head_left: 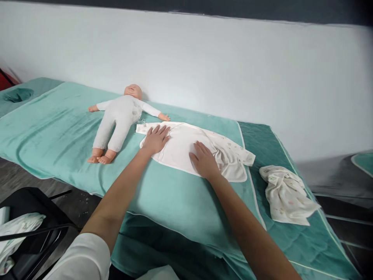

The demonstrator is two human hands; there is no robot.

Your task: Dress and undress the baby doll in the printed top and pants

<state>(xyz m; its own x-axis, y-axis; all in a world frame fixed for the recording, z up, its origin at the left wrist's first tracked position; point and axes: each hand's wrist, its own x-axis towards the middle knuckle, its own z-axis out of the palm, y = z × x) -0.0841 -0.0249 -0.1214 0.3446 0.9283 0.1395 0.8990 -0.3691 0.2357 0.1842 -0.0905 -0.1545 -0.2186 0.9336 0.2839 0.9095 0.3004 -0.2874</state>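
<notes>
A white baby garment (183, 146) with small prints on its sleeves lies spread on the green bed cover, its right part wrinkled. My left hand (157, 139) rests flat on the garment's left side, fingers stretched out. Lower on its middle, my right hand (204, 159) lies palm down with the fingers extended, beside the creased folds. Neither hand grips the cloth. To the left, a baby doll (121, 116) with a white cloth body lies on its back, arms spread. One doll hand is close to the garment's left sleeve.
The bed (58, 128) stands along a white wall (204, 66). A crumpled printed cloth (287, 194) lies on the darker green cover at the right. At the lower left, a black chair (37, 202) holds more folded printed cloth (21, 233). A face hole (18, 95) shows at the bed's far left.
</notes>
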